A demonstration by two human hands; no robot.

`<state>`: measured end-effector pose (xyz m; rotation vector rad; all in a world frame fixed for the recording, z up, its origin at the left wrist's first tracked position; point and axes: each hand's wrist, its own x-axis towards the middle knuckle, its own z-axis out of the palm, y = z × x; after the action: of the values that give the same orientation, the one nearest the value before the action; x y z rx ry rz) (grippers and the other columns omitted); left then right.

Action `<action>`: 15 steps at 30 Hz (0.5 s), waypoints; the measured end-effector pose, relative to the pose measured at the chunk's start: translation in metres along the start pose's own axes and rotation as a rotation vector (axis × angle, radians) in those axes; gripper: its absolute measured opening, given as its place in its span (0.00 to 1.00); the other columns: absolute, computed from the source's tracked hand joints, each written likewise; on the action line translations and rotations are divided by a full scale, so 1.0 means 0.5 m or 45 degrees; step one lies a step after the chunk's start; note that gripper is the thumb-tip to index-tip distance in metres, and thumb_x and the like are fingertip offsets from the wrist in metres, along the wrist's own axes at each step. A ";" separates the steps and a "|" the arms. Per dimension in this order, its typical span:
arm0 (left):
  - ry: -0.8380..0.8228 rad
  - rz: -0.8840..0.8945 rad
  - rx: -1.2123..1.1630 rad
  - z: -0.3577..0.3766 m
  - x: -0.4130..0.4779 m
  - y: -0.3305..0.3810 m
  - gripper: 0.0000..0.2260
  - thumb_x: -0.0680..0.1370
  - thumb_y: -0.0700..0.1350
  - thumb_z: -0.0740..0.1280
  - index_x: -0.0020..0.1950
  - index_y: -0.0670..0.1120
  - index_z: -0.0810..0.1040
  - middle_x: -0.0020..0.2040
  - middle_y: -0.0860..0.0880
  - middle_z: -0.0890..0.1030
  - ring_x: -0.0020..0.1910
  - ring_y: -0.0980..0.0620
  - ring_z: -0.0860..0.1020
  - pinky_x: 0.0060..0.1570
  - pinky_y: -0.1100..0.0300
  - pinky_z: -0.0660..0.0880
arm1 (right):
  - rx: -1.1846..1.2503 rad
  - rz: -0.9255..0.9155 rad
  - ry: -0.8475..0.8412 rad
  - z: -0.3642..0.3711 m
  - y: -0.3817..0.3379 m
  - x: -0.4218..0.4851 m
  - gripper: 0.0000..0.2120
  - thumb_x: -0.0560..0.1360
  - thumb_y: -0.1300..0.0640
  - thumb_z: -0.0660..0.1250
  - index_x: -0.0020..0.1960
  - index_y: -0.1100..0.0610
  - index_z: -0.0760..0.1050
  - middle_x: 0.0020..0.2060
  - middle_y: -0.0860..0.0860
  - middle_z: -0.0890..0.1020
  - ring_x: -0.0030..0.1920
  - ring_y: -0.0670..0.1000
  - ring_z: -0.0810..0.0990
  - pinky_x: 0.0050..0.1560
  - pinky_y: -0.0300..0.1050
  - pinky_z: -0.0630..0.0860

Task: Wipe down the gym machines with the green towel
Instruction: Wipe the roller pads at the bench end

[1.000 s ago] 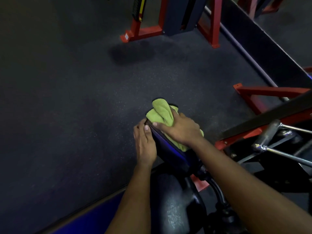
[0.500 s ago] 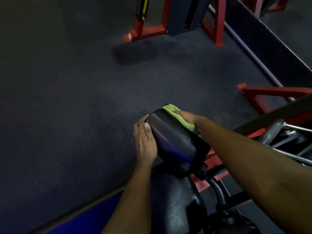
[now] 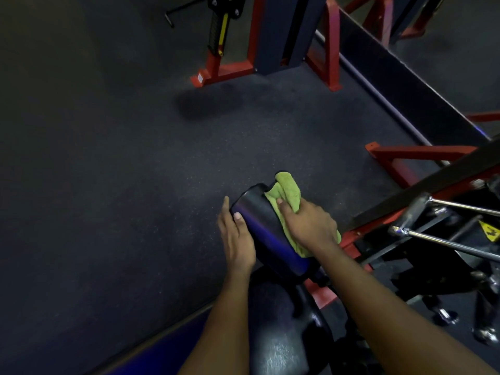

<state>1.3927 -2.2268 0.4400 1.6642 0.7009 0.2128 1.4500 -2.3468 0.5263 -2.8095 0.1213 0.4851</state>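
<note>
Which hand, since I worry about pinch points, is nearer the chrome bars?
Right. The right hand grips the towel on the side of the pad toward the chrome bars; the left hand rests on the pad's opposite side, farther off.

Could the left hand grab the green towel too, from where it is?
Probably yes. The left hand rests on the black roller pad, and the green towel lies just across it. Its bunched far end sticks out free beyond the right hand.
</note>
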 end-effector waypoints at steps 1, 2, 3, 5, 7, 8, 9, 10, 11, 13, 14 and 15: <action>0.019 0.059 0.043 0.005 0.002 -0.002 0.22 0.85 0.57 0.48 0.80 0.58 0.58 0.80 0.48 0.57 0.77 0.49 0.59 0.68 0.55 0.60 | -0.006 -0.003 0.007 0.004 0.003 0.003 0.32 0.80 0.28 0.49 0.64 0.50 0.76 0.60 0.56 0.81 0.60 0.63 0.79 0.56 0.56 0.72; 0.040 0.093 0.080 0.009 0.006 -0.008 0.23 0.84 0.58 0.48 0.79 0.58 0.60 0.80 0.48 0.58 0.77 0.49 0.59 0.68 0.55 0.59 | -0.022 -0.023 0.027 0.009 0.003 0.003 0.31 0.80 0.29 0.49 0.65 0.50 0.75 0.60 0.57 0.81 0.60 0.63 0.79 0.56 0.56 0.72; 0.053 0.106 0.097 0.011 0.010 -0.014 0.23 0.83 0.57 0.48 0.78 0.56 0.63 0.78 0.48 0.61 0.75 0.49 0.61 0.67 0.56 0.59 | -0.058 -0.050 0.057 0.016 0.001 0.000 0.31 0.80 0.29 0.49 0.66 0.50 0.75 0.60 0.57 0.80 0.59 0.64 0.79 0.56 0.56 0.72; 0.065 0.112 0.098 0.015 0.015 -0.024 0.23 0.83 0.56 0.48 0.77 0.53 0.66 0.74 0.47 0.65 0.71 0.49 0.64 0.64 0.59 0.59 | -0.195 -0.127 0.133 0.035 -0.007 -0.007 0.32 0.79 0.29 0.49 0.69 0.49 0.72 0.60 0.57 0.79 0.58 0.64 0.78 0.56 0.57 0.73; 0.077 0.135 0.104 0.014 0.017 -0.032 0.23 0.83 0.55 0.49 0.76 0.51 0.67 0.72 0.46 0.67 0.68 0.53 0.64 0.63 0.60 0.58 | -0.290 -0.180 0.127 0.048 -0.031 0.000 0.33 0.79 0.28 0.47 0.76 0.45 0.66 0.63 0.57 0.77 0.59 0.63 0.78 0.57 0.58 0.74; 0.075 0.150 0.104 0.015 0.020 -0.035 0.23 0.84 0.55 0.49 0.76 0.50 0.67 0.71 0.45 0.68 0.66 0.55 0.64 0.63 0.60 0.58 | -0.294 -0.187 0.086 0.051 -0.045 0.010 0.34 0.79 0.28 0.47 0.78 0.44 0.61 0.64 0.57 0.76 0.60 0.64 0.77 0.58 0.59 0.73; 0.085 0.161 0.097 0.018 0.023 -0.040 0.23 0.84 0.56 0.49 0.76 0.49 0.67 0.71 0.45 0.68 0.65 0.56 0.64 0.64 0.60 0.59 | -0.288 -0.202 0.038 0.053 -0.058 0.028 0.35 0.78 0.27 0.46 0.80 0.43 0.58 0.66 0.58 0.75 0.61 0.64 0.76 0.60 0.61 0.73; 0.094 0.173 0.090 0.018 0.025 -0.045 0.24 0.83 0.57 0.48 0.75 0.49 0.67 0.70 0.45 0.69 0.65 0.56 0.65 0.64 0.59 0.59 | -0.268 -0.216 -0.006 0.055 -0.070 0.045 0.36 0.78 0.26 0.45 0.80 0.43 0.57 0.66 0.59 0.75 0.62 0.65 0.76 0.61 0.63 0.73; 0.100 0.180 0.087 0.019 0.027 -0.048 0.25 0.83 0.58 0.48 0.75 0.49 0.68 0.69 0.44 0.69 0.65 0.54 0.65 0.65 0.58 0.60 | -0.237 -0.217 -0.050 0.057 -0.080 0.064 0.37 0.77 0.26 0.45 0.79 0.44 0.58 0.66 0.60 0.75 0.62 0.66 0.76 0.62 0.64 0.73; 0.101 0.184 0.101 0.021 0.031 -0.048 0.25 0.82 0.58 0.48 0.75 0.49 0.68 0.70 0.45 0.69 0.67 0.50 0.66 0.65 0.57 0.60 | -0.130 -0.195 -0.150 0.055 -0.097 0.108 0.36 0.76 0.25 0.46 0.76 0.43 0.64 0.66 0.60 0.77 0.63 0.66 0.77 0.62 0.62 0.72; 0.096 0.179 0.111 0.023 0.031 -0.046 0.24 0.83 0.57 0.49 0.75 0.49 0.67 0.70 0.45 0.69 0.67 0.49 0.66 0.64 0.58 0.60 | -0.083 -0.181 -0.217 0.051 -0.103 0.128 0.35 0.76 0.25 0.47 0.75 0.42 0.66 0.66 0.58 0.78 0.64 0.65 0.77 0.62 0.60 0.71; 0.089 0.164 0.123 0.024 0.031 -0.044 0.23 0.83 0.56 0.49 0.75 0.50 0.67 0.71 0.45 0.68 0.68 0.48 0.66 0.63 0.58 0.59 | -0.039 -0.170 -0.281 0.048 -0.108 0.143 0.34 0.76 0.25 0.47 0.74 0.41 0.67 0.67 0.56 0.79 0.65 0.64 0.77 0.63 0.59 0.70</action>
<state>1.4039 -2.2269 0.4128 1.8037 0.6656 0.3343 1.5169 -2.2904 0.4947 -2.7470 -0.1200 0.7647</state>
